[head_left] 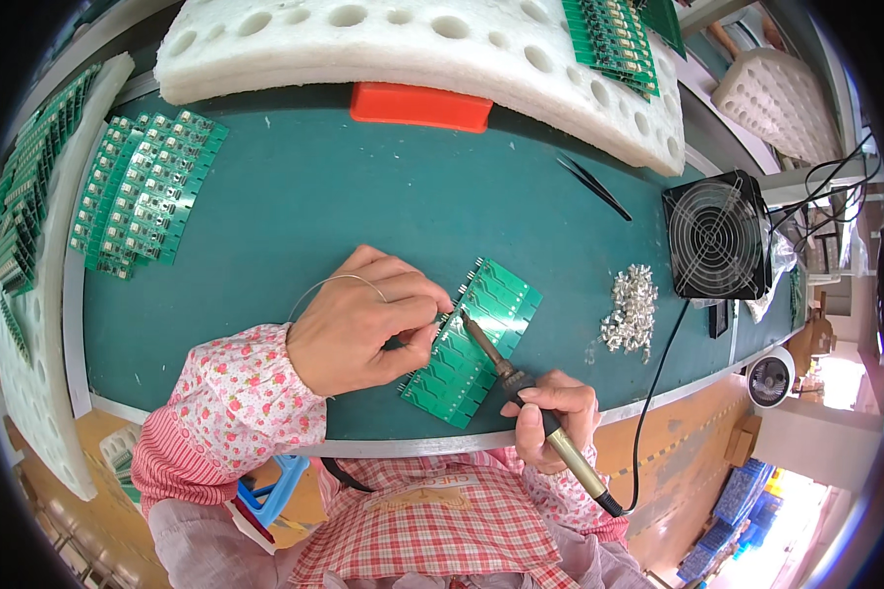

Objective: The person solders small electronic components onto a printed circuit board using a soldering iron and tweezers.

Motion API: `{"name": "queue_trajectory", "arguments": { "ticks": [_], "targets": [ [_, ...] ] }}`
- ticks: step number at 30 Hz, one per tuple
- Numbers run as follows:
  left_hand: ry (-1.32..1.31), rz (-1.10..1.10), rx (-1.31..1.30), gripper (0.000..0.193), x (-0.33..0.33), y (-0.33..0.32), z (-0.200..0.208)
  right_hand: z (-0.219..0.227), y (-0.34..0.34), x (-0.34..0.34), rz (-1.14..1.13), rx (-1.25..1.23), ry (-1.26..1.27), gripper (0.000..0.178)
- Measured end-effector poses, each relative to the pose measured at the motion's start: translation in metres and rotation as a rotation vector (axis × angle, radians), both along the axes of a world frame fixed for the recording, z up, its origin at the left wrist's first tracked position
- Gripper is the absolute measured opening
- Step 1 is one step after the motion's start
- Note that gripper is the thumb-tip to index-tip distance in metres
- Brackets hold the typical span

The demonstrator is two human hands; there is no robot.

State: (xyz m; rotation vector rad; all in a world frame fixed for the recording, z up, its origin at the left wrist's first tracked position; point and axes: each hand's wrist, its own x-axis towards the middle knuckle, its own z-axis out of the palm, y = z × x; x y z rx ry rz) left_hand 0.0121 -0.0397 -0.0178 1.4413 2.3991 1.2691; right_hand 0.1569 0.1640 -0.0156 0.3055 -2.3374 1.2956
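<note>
A green circuit board [452, 378] lies tilted on the green mat, with a row of pins along its upper left edge. My left hand [368, 319] rests at that edge, fingertips pinched close to the pins. A thin solder wire [336, 278] arcs over the back of this hand and runs into the fingers; its end is hidden. In my right hand [560, 417] is a soldering iron [572, 459], gripped like a pen. Its tip meets the board just beside the left fingertips, near the pins.
Right of the board sit a pile of small whitish parts [629, 309], a black fan [714, 236] and tweezers [595, 187]. Stacked boards [147, 191] lie at left. A white foam block [413, 44] and red tray [420, 106] stand at the back. The iron's cord [648, 402] runs rightward.
</note>
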Motion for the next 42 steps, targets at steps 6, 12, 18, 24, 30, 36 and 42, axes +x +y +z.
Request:
{"name": "queue_trajectory", "arguments": {
  "ticks": [6,12,18,24,30,36,42],
  "targets": [
    [-0.014,0.000,0.023,0.008,-0.0006,0.0000,0.0011,-0.0009,-0.0001,0.0007,-0.008,0.011,0.009,0.018],
    [-0.052,0.015,0.045,0.004,-0.0017,0.0021,0.0009,-0.0004,-0.0031,0.0053,-0.120,-0.104,-0.046,0.019],
    [-0.062,0.012,0.034,0.006,-0.0013,0.0042,0.0018,0.0000,-0.0027,0.0018,-0.107,-0.132,-0.036,0.015],
    [-0.024,0.022,0.021,0.017,-0.0014,0.0053,-0.0006,0.0016,-0.0043,0.0006,-0.124,-0.151,-0.084,0.015],
    [-0.043,0.027,0.017,0.018,-0.0015,0.0055,-0.0016,0.0019,-0.0024,-0.0007,-0.122,-0.136,-0.088,0.013],
    [-0.020,0.024,0.013,0.016,-0.0015,0.0067,-0.0019,0.0025,-0.0029,-0.0008,-0.130,-0.119,-0.090,0.013],
    [-0.020,0.018,-0.005,0.016,-0.0020,0.0070,-0.0012,0.0064,-0.0039,-0.0026,-0.090,-0.068,-0.114,0.017]
  ]
}}
